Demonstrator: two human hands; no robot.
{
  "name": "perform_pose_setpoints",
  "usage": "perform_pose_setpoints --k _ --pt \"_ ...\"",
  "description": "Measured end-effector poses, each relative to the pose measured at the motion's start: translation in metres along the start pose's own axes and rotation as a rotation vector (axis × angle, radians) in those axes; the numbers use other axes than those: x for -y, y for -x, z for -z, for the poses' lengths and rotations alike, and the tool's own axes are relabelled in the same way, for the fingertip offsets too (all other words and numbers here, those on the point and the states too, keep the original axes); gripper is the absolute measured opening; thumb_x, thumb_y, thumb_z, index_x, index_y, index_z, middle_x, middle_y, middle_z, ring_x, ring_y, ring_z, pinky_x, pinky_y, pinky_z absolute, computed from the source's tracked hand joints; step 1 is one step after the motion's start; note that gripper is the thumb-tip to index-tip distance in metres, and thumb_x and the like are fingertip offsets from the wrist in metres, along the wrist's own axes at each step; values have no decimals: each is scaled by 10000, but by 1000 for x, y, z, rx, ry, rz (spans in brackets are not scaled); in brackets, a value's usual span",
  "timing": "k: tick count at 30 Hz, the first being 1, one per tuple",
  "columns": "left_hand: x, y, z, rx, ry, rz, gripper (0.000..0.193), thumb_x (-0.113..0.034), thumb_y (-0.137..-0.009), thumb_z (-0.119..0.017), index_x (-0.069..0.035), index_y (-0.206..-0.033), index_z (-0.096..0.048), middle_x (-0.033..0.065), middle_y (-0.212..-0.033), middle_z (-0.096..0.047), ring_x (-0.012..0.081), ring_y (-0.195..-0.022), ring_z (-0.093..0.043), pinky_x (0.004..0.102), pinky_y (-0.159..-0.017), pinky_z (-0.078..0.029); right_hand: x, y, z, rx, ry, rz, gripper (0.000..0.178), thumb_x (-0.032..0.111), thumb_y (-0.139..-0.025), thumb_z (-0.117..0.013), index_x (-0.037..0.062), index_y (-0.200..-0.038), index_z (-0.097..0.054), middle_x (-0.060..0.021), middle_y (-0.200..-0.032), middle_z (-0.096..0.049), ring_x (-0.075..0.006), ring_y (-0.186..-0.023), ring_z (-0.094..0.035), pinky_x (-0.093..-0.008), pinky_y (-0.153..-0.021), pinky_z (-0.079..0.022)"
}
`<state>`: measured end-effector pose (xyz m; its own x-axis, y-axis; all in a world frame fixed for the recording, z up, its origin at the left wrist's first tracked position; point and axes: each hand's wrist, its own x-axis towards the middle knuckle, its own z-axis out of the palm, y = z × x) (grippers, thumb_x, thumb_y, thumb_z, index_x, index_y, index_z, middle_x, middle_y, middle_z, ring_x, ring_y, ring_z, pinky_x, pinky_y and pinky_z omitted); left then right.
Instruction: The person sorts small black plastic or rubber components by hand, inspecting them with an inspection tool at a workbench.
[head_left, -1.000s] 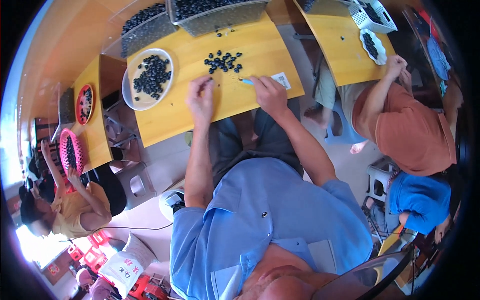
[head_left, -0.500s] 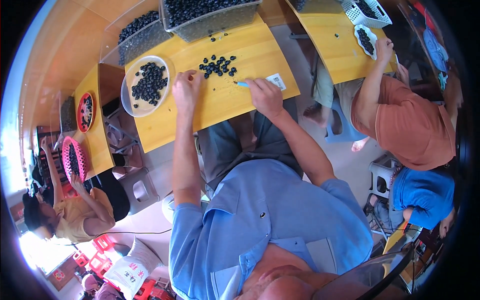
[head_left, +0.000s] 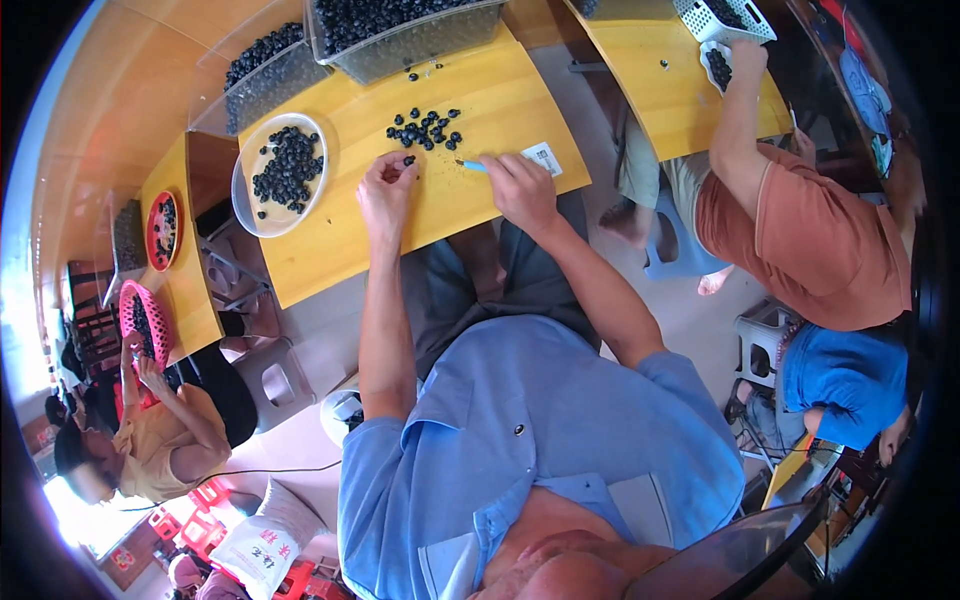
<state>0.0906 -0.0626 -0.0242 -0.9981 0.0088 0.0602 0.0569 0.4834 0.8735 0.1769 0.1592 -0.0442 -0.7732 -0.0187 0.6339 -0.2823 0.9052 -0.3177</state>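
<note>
My left hand [head_left: 385, 198] pinches one small dark round bead-like piece [head_left: 409, 160] between thumb and fingertips, just above the wooden table [head_left: 350, 235]. My right hand [head_left: 520, 192] is closed on a thin light-blue-handled tool [head_left: 474, 166] whose narrow dark tip points left. Beyond the hands lies a loose pile of the same dark round pieces [head_left: 425, 130]; whether they are berries or beads I cannot tell. Fine crumbs are scattered near the tool tip. To the left of my left hand stands a round clear tray [head_left: 322, 185] with many dark pieces in it.
Clear bins [head_left: 400, 48] full of dark pieces stand along the table's far edge. A white card [head_left: 542, 158] lies right of my right hand. Co-workers sit at side tables: one in a brown shirt [head_left: 800, 240] at right, one in a yellow shirt [head_left: 185, 440] at left, beside a pink basket [head_left: 165, 330].
My left hand has moved right and slightly nearer, and a dark piece now shows in its pinch. The right hand and blue tool have shifted slightly left. The brown-shirted co-worker's arm reaches farther.
</note>
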Motion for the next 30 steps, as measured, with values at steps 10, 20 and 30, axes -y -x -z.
perform_pose_setpoints --k 10,20,30 --pt "10 22 -30 113 450 137 203 -28 -953 -735 19 -1150 -750 1 -891 -722 61 -777 -610 245 -751 -525 1 -1 -2 0 -8 6 267 39 -845 -683 62 -1108 -728 -67 -860 -618 -257 -808 -672 -395 -694 -552" --pt "5 34 -38 51 177 -184 300 -57 -947 -767 -17 -1245 -754 25 -947 -725 104 -781 -626 271 -787 -555 2 -2 1 -6 -10 28 262 43 -835 -706 59 -1095 -737 -68 -837 -609 -258 -779 -666 -396 -673 -547" --pt "-7 40 -41 115 284 -58 403 -4 -927 -791 19 -1309 -665 71 -1024 -757 114 -913 -722 267 -831 -582 1 -1 0 14 -8 121 284 57 -801 -698 83 -1078 -752 -47 -804 -589 -229 -740 -650 -380 -640 -533"
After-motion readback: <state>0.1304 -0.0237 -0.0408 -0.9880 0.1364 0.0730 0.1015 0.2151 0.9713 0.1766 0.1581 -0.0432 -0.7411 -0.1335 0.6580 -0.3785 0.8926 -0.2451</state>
